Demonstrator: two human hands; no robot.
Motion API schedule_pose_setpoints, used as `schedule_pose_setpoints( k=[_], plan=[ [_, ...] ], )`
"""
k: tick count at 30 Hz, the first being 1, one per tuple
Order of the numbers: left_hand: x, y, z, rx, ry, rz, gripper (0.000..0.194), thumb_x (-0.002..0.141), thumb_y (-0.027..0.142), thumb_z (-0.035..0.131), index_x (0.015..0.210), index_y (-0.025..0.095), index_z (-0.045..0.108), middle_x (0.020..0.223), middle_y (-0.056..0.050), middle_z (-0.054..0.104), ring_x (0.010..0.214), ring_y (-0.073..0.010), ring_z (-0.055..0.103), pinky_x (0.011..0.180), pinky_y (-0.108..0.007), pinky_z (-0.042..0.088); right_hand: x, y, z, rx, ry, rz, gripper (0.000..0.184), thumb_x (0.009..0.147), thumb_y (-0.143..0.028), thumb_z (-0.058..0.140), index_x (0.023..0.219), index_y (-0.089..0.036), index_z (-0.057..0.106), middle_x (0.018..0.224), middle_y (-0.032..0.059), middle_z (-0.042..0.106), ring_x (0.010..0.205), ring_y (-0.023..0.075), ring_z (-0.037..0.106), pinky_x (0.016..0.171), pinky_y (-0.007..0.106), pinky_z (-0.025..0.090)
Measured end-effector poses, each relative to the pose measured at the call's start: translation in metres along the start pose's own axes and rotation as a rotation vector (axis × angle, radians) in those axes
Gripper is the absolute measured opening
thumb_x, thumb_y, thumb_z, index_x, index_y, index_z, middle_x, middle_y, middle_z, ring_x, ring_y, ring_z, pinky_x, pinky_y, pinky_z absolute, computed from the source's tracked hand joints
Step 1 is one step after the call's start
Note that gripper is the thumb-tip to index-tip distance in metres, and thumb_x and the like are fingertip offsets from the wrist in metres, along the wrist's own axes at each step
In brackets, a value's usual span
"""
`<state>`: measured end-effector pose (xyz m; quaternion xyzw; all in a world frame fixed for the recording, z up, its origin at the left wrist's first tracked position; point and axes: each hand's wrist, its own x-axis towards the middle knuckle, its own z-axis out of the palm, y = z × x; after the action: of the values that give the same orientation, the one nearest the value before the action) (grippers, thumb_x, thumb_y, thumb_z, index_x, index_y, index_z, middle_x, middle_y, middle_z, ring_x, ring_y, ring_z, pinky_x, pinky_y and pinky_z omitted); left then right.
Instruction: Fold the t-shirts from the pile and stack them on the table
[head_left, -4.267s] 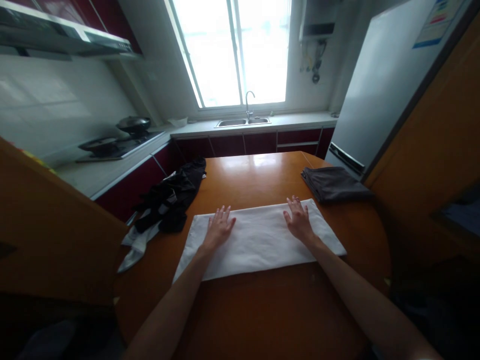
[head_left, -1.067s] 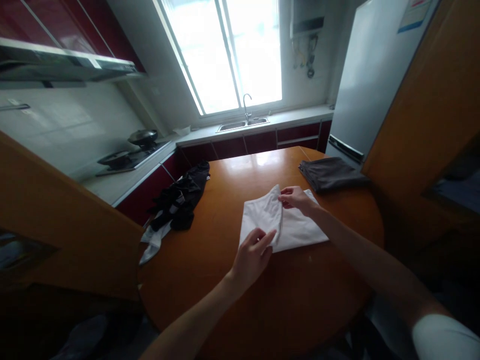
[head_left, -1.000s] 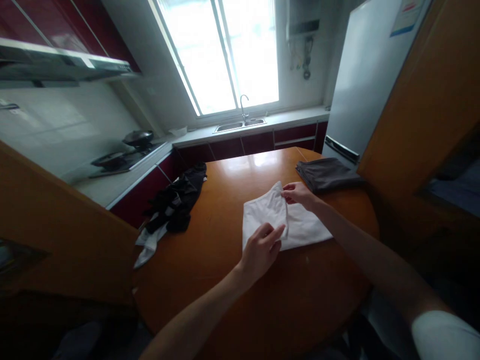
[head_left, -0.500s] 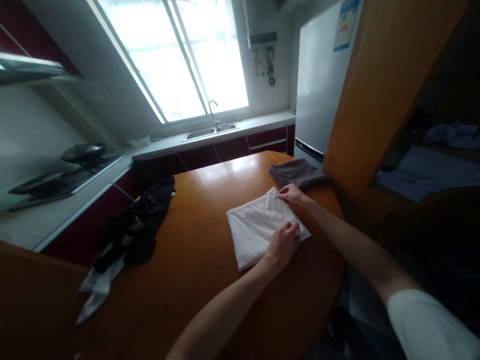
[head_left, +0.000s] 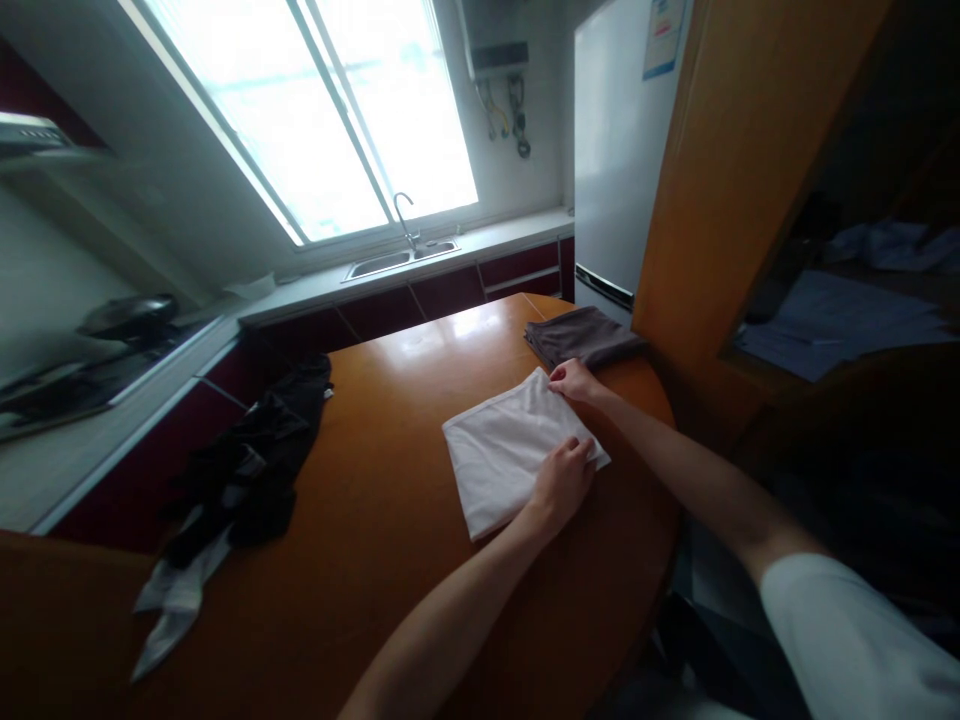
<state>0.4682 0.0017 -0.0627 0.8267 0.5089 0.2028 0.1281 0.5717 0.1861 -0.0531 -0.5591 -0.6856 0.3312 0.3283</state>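
A white cloth, folded into a rough square, lies flat on the orange wooden table. My left hand rests on its near right corner with the fingers curled round the edge. My right hand pinches the cloth's far right corner. Just beyond my right hand lies a folded dark grey cloth.
A heap of black and white clothes lies at the table's left edge. A counter with a sink runs under the window, a stove with a pan is at the left, a fridge and a wooden cabinet at the right.
The long white cloth was folded over to the right into a square. Both hands brought its left end across and laid it flat. The view has swung to the right.
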Motion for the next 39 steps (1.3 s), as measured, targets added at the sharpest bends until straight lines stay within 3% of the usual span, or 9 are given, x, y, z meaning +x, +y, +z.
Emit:
schedule_pose_setpoints(
  k=[8,11,14,18,22,26,32,35,39],
  plan=[
    [-0.003,0.005,0.004,-0.054,0.009,0.016,0.017,0.097,0.023,0.06,0.11,0.021,0.07,0.093,-0.005,0.069,0.082,-0.0181,0.067,0.079,-0.027,0.053,-0.012,-0.008,-0.004,-0.263,0.016,-0.067,0.007,0.081,-0.018,0.073,0.086,-0.016,0.077,0.091,0.0084,0.078,0.085,0.0188,0.071,0.076,0.023,0.05],
    [-0.007,0.0,-0.01,-0.173,0.017,0.076,0.021,0.099,0.029,0.058,0.112,0.022,0.073,0.096,-0.005,0.073,0.079,-0.0169,0.068,0.076,-0.026,0.054,-0.03,-0.017,-0.004,-0.374,0.056,-0.088,0.015,0.09,-0.023,0.064,0.095,-0.016,0.076,0.099,0.013,0.077,0.096,0.0236,0.07,0.087,0.029,0.05],
    [-0.006,-0.027,-0.044,-0.217,0.135,0.06,0.026,0.101,0.025,0.05,0.111,0.021,0.075,0.101,-0.005,0.076,0.086,-0.0171,0.07,0.082,-0.027,0.055,-0.046,-0.03,0.003,-0.445,0.084,-0.165,0.032,0.1,-0.025,0.044,0.113,-0.015,0.071,0.115,0.0169,0.072,0.113,0.0263,0.064,0.099,0.035,0.045],
    [0.001,-0.09,-0.088,0.033,0.302,-0.114,0.031,0.101,0.021,0.046,0.12,0.019,0.071,0.126,-0.01,0.07,0.116,-0.0225,0.065,0.105,-0.036,0.048,-0.047,-0.044,0.022,-0.48,0.029,-0.286,0.043,0.101,-0.023,0.037,0.135,-0.014,0.06,0.141,0.0148,0.06,0.134,0.0232,0.049,0.113,0.032,0.035],
    [-0.005,-0.141,-0.094,0.3,0.157,-0.341,0.046,0.104,0.038,0.043,0.146,0.02,0.052,0.157,-0.014,0.044,0.148,-0.0326,0.036,0.118,-0.057,0.031,-0.041,-0.037,0.045,-0.52,-0.051,-0.295,0.053,0.099,-0.027,0.04,0.149,-0.01,0.047,0.161,0.0163,0.037,0.15,0.0282,0.029,0.122,0.045,0.022],
    [-0.018,-0.16,-0.077,0.33,-0.012,-0.408,0.058,0.105,0.05,0.033,0.157,0.023,0.036,0.165,-0.014,0.03,0.153,-0.033,0.023,0.119,-0.062,0.024,-0.041,-0.02,0.058,-0.54,-0.101,-0.266,0.056,0.101,-0.032,0.038,0.153,-0.011,0.042,0.163,0.0173,0.033,0.152,0.0302,0.026,0.122,0.051,0.019],
    [-0.024,-0.148,-0.078,0.304,0.09,-0.399,0.054,0.104,0.045,0.039,0.154,0.023,0.041,0.163,-0.015,0.032,0.153,-0.0344,0.023,0.119,-0.063,0.024,-0.037,-0.019,0.039,-0.509,-0.121,-0.299,0.051,0.1,-0.031,0.045,0.149,-0.014,0.049,0.162,0.0159,0.036,0.15,0.0277,0.03,0.121,0.048,0.026],
    [-0.042,-0.123,-0.088,0.232,0.157,-0.17,0.047,0.1,0.039,0.053,0.144,0.022,0.053,0.15,-0.014,0.049,0.141,-0.0316,0.041,0.116,-0.052,0.035,-0.053,-0.01,0.003,-0.337,-0.078,-0.469,0.036,0.096,-0.026,0.054,0.128,-0.017,0.068,0.145,0.0142,0.057,0.137,0.024,0.048,0.116,0.041,0.036],
    [-0.082,-0.087,-0.092,0.073,-0.017,0.128,0.028,0.095,0.034,0.063,0.122,0.027,0.067,0.115,-0.006,0.064,0.107,-0.0222,0.06,0.097,-0.037,0.051,-0.104,0.016,-0.051,-0.19,-0.137,-0.579,0.019,0.091,-0.029,0.065,0.104,-0.023,0.078,0.115,0.0099,0.068,0.113,0.0235,0.062,0.103,0.04,0.048]
  ],
)
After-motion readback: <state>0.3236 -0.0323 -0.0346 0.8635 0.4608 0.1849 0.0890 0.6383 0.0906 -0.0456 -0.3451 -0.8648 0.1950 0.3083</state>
